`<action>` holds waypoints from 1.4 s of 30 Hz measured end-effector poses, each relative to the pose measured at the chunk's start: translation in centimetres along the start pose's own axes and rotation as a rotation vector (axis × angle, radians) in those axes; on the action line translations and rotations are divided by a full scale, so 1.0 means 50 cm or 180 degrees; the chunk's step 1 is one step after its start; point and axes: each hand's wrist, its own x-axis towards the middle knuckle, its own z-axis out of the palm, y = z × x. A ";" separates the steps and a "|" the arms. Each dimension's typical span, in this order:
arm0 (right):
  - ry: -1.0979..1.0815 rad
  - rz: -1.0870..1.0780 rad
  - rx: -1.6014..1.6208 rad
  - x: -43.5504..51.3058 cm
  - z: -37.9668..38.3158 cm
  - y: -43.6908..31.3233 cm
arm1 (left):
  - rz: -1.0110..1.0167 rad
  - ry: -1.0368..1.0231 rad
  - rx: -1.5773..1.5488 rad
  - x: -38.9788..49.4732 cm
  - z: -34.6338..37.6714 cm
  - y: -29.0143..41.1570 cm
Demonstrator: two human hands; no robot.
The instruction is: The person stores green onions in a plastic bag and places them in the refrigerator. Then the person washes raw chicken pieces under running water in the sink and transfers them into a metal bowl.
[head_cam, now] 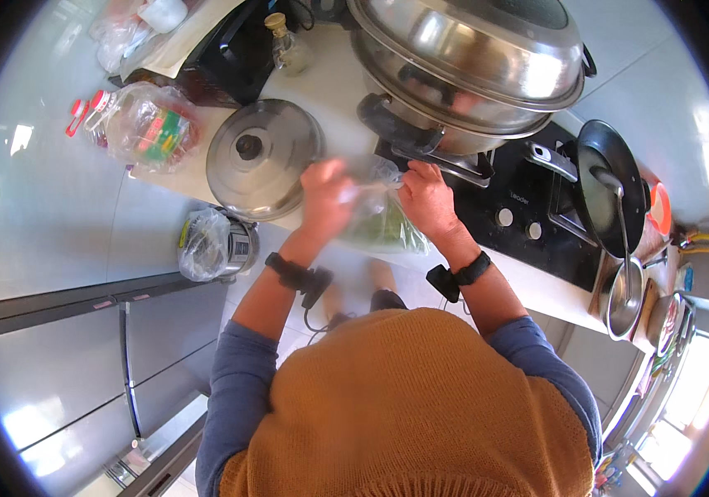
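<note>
A clear plastic bag with something green inside hangs between my hands at the counter's front edge. My left hand is blurred, its fingers closed on the left side of the bag's gathered top. On the other side, my right hand pinches the top of the bag near the edge of the gas hob. A round steel lid with a black knob lies just left of my left hand. Steam or blur hides part of the bag's neck.
A large lidded steel pot stands on the black gas hob, its handle close beyond my right hand. A black frying pan holds a ladle. Oil bottles and a small glass jar stand left. Below is a bag-lined bin.
</note>
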 end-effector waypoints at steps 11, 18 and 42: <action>-0.0723 -0.0526 0.0256 0.005 -0.017 0.002 | -0.0678 0.0056 -0.0102 -0.061 0.016 -0.018; -0.0376 -0.1089 -0.0257 -0.021 0.029 -0.081 | -0.0854 -0.0178 -0.0514 -0.080 -0.040 0.006; -0.2997 -0.4135 0.1952 -0.329 0.235 -0.974 | -0.3195 -0.0623 0.1717 -0.818 -0.845 0.241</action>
